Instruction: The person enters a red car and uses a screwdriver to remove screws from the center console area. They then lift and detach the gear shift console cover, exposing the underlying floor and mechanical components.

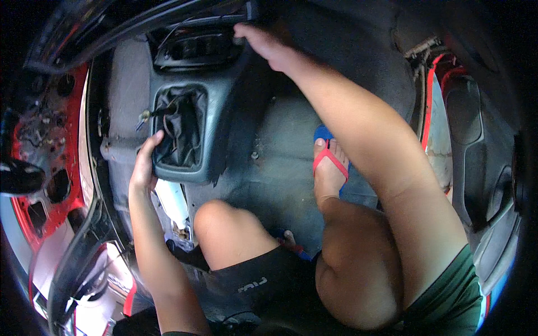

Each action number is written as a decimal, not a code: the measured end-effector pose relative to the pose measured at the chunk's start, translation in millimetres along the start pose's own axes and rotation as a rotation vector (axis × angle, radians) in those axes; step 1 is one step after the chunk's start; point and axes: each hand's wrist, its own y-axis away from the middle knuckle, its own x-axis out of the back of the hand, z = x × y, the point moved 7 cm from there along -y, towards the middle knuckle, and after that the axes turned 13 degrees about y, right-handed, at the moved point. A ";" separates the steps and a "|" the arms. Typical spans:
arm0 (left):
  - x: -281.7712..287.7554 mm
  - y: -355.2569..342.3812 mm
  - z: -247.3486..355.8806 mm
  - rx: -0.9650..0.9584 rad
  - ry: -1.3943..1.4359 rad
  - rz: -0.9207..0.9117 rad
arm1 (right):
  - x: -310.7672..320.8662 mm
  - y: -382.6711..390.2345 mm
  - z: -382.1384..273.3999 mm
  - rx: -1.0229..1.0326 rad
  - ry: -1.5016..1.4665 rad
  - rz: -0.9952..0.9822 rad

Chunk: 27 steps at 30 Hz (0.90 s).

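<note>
A dark grey car centre console (221,112) spans the floor between my two hands. My left hand (147,159) grips its near left corner, thumb on the rim and the other fingers hidden under the edge. At the far right edge of the console, slightly blurred, my right hand (262,45) is closed on the side near the upper opening (199,47). In the console's frame sits a black gear lever boot (182,129), creased and loose. A bare metal gear lever end (144,116) pokes out to the left of it.
Dark carpet (280,134) covers the car floor. My foot in a blue sandal with a red strap (330,162) rests on it. A white object (172,204) lies under the console's near end. Stripped red door (53,145) stands left; a dark door panel (468,151) is right.
</note>
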 end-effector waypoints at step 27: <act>21.7 39.6 18.0 0.000 -0.224 -0.064 | 39.2 -35.3 -63.0 0.221 0.724 0.076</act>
